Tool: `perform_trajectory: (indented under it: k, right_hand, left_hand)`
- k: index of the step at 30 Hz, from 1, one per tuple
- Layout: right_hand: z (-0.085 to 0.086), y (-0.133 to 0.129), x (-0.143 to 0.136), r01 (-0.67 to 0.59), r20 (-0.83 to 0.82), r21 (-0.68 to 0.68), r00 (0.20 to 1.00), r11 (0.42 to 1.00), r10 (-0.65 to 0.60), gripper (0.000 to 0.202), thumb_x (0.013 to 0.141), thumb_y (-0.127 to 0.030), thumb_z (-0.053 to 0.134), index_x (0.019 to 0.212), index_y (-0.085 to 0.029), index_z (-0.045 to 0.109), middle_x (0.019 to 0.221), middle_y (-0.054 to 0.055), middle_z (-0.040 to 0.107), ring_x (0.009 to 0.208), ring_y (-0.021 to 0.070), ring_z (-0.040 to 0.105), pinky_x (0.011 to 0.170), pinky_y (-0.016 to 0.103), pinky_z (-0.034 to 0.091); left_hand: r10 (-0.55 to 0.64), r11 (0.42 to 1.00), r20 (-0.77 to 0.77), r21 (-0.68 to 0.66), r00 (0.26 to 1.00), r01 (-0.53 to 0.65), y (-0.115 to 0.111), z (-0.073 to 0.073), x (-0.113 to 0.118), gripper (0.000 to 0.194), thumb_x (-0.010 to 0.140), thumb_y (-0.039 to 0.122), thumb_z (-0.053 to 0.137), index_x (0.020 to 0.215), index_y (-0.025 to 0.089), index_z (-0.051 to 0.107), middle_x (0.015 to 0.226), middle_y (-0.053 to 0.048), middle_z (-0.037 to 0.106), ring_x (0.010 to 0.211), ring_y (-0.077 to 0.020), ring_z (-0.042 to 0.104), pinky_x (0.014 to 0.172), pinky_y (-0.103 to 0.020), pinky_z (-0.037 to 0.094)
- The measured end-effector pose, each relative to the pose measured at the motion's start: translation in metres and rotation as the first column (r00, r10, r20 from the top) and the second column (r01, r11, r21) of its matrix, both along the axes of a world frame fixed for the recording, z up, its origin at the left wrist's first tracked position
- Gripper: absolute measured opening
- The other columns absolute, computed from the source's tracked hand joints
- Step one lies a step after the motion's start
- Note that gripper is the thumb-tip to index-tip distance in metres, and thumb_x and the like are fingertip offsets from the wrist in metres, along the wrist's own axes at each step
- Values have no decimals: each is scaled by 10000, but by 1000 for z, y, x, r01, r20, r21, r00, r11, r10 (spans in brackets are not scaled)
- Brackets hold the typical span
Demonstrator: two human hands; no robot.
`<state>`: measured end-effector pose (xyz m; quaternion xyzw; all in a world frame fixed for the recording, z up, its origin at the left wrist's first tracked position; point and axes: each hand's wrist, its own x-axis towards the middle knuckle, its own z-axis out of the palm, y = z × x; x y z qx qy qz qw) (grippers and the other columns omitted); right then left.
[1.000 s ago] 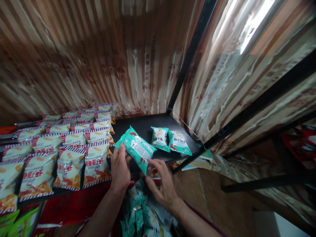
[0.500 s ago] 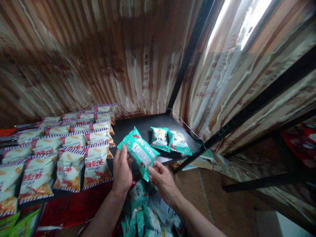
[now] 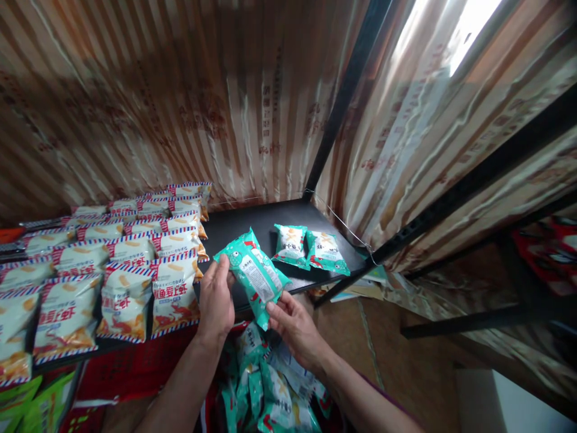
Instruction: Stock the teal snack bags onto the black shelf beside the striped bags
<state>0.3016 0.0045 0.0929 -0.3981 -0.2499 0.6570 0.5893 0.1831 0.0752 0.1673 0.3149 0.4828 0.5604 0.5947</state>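
Note:
Between both hands I hold a teal snack bag (image 3: 259, 278), tilted, its printed back label facing up. My left hand (image 3: 217, 297) grips its upper left end, the thumb on top. My right hand (image 3: 295, 328) pinches the lower right corner between thumb and fingers. Just beyond, two more teal and white snack bags (image 3: 291, 245) lie side by side on the black shelf (image 3: 252, 216). Below my hands is a heap of the same teal bags (image 3: 274, 397), partly hidden by my wrists.
Rows of white snack bags with red and blue striped edges (image 3: 67, 313) fill the shelf's left side. A black metal post (image 3: 333, 114) rises at the back corner, and a thin wire runs along the edge. Striped curtain (image 3: 180, 108) hangs behind. Green packets (image 3: 45, 403) are at lower left.
The held bag has turned slightly and shifted a little, still in both hands. The whole view has moved slightly; the bags on the shelf stay in place.

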Motion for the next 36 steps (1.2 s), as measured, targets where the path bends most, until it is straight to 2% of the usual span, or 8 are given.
perform_trajectory:
  k: [6,12,16,20,23,28,31,36]
  right_hand:
    - [-2,0,2,-1,-38,0,999,1000,1,314,662,-321,793,907,-190,646,775,-6,678,623,90,592,593,201,468]
    - [-5,2,2,23,13,-20,1000,1000,-22,340,620,-350,811,863,-176,649,682,-18,646,566,93,565,554,210,455]
    - [-5,6,2,61,79,8,995,998,-61,368,610,-370,807,883,-176,653,652,-25,635,533,91,537,534,213,432]
    - [-7,10,4,108,147,23,983,994,-110,356,619,-382,796,863,-173,644,682,-16,643,552,99,550,558,225,442]
    - [-9,12,5,138,174,17,975,990,-139,336,615,-394,793,812,-175,633,635,-28,623,531,101,546,553,230,439]
    - [-8,15,4,154,205,9,967,988,-153,364,596,-423,798,831,-190,648,572,-56,586,511,95,529,543,222,429]
    - [-7,18,5,161,228,16,960,987,-160,355,615,-444,785,809,-183,643,580,-50,591,515,96,536,546,223,429]
    - [-5,22,8,184,210,6,961,983,-181,320,686,-464,733,746,-185,589,657,-5,654,566,111,568,573,231,446]
  left_hand:
    - [4,999,24,45,1000,-5,5,-16,-1,320,685,484,644,617,189,541,530,42,490,520,-106,481,520,-220,399]
    - [15,1000,-12,12,1000,-15,3,-6,-3,253,695,406,654,593,202,543,550,21,502,541,-127,490,530,-240,426]
    - [-21,1000,72,17,997,20,0,-16,1,266,698,413,674,615,202,535,560,40,505,534,-108,476,508,-216,411]
    - [-105,994,143,15,984,104,-5,-33,8,282,699,420,690,845,195,604,844,11,652,726,-116,591,648,-216,461]
    - [-152,987,173,-29,973,159,-8,-36,13,400,680,386,715,1014,198,601,1026,-38,669,844,-148,627,715,-242,479]
    - [-133,988,214,-53,968,147,-6,-32,17,432,610,340,764,990,212,604,1064,-55,676,951,-203,635,778,-286,506]
    - [-96,993,181,-53,979,107,-1,-36,17,432,619,354,760,993,220,591,1023,-22,677,949,-183,631,794,-272,502]
    - [-62,996,30,-62,998,64,6,-40,15,420,681,384,715,1033,199,578,991,-14,661,910,-151,618,781,-241,491]
